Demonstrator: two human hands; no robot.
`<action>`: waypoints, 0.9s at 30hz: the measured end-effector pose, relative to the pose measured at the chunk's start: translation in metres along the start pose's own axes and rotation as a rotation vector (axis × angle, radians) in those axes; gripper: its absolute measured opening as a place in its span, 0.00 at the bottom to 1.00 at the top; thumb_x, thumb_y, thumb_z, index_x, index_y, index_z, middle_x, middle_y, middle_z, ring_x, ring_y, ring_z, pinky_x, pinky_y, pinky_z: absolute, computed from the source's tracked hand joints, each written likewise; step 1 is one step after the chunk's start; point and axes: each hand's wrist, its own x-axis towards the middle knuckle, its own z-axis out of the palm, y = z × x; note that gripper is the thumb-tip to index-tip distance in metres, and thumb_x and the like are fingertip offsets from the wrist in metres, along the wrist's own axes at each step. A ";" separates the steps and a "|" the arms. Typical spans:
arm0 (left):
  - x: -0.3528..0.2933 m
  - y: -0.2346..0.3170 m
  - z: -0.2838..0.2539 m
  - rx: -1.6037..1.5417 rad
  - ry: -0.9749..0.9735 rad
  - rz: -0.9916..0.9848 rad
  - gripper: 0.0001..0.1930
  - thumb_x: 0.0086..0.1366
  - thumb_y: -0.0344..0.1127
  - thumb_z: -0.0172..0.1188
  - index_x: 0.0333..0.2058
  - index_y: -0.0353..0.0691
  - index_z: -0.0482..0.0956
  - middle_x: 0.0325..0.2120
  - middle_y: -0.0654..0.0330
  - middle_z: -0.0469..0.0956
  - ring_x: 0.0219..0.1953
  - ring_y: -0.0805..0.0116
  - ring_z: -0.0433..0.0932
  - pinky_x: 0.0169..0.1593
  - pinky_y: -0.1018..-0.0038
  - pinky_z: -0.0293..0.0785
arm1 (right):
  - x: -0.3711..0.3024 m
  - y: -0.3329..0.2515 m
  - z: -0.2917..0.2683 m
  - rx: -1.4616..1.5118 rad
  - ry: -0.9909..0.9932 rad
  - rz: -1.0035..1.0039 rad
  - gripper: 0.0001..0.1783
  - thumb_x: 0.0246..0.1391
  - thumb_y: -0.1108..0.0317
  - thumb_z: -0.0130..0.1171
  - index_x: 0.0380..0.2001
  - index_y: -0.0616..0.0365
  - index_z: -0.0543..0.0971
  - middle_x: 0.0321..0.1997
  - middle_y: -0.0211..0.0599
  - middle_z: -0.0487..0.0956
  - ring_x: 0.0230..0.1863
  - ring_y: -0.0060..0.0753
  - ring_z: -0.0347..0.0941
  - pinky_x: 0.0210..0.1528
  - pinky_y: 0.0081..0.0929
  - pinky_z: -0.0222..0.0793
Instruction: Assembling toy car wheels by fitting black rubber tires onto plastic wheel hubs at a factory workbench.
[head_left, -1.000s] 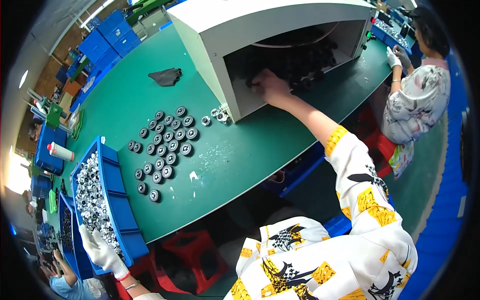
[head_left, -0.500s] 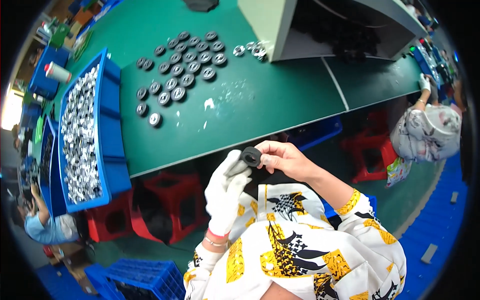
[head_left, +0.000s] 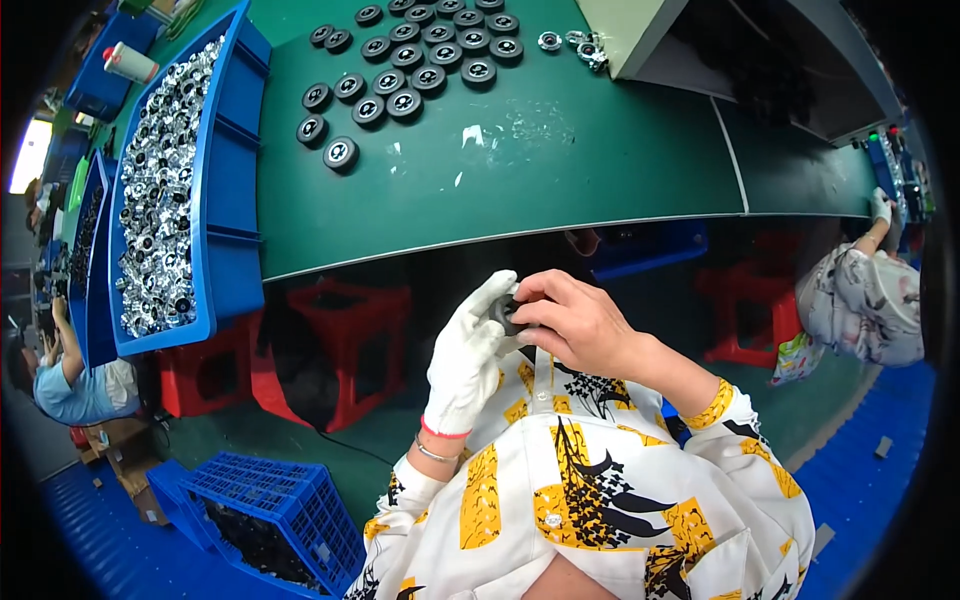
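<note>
In front of my chest, past the near edge of the table, I hold a small black rubber ring [head_left: 506, 316], shaped like a tyre. My left hand [head_left: 460, 365], in a white glove, is closed on it from the left. The bare fingers of my right hand [head_left: 585, 325] are bent over it from the right and cover much of it. Whether anything sits inside the ring is hidden. On the green table beyond, several small black wheels [head_left: 403, 104] with shiny hubs lie in loose rows.
A blue bin [head_left: 208, 250] of shiny metal parts [head_left: 160, 215] stands at the left. A few similar parts [head_left: 588, 52] lie by a pale box-like housing [head_left: 640, 40]. Red stools [head_left: 350, 330] are below the table [head_left: 600, 160], a blue crate [head_left: 270, 480] at lower left. Co-workers sit either side.
The view has tilted down, so the table and wheels appear higher. My right fingers have moved from the ring's edge to over it, and the ring has turned and is more hidden.
</note>
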 end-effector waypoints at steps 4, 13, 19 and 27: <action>0.003 -0.004 -0.006 -0.151 -0.080 -0.004 0.30 0.59 0.31 0.62 0.59 0.34 0.62 0.51 0.54 0.70 0.51 0.67 0.73 0.51 0.70 0.77 | 0.002 -0.002 0.004 0.028 0.122 0.046 0.16 0.37 0.77 0.68 0.34 0.57 0.78 0.42 0.38 0.73 0.34 0.33 0.74 0.32 0.26 0.74; 0.006 -0.002 -0.002 -0.119 -0.083 0.039 0.29 0.60 0.26 0.58 0.60 0.32 0.61 0.53 0.55 0.70 0.52 0.67 0.72 0.52 0.75 0.73 | 0.002 0.009 0.004 0.036 0.052 -0.008 0.14 0.40 0.76 0.68 0.34 0.57 0.79 0.41 0.38 0.72 0.34 0.32 0.73 0.32 0.23 0.71; -0.004 0.014 -0.001 0.459 -0.065 -0.029 0.26 0.62 0.19 0.51 0.60 0.30 0.62 0.58 0.52 0.66 0.58 0.65 0.68 0.60 0.71 0.63 | 0.010 0.015 -0.019 0.471 -0.269 0.303 0.06 0.50 0.71 0.62 0.33 0.59 0.76 0.41 0.34 0.72 0.37 0.28 0.72 0.36 0.24 0.69; 0.001 0.016 0.015 0.270 0.085 -0.098 0.22 0.60 0.19 0.53 0.54 0.25 0.66 0.53 0.48 0.70 0.45 0.65 0.77 0.49 0.70 0.77 | 0.032 0.013 -0.039 0.284 -0.156 0.208 0.05 0.50 0.72 0.62 0.31 0.60 0.77 0.35 0.34 0.74 0.31 0.29 0.72 0.35 0.24 0.69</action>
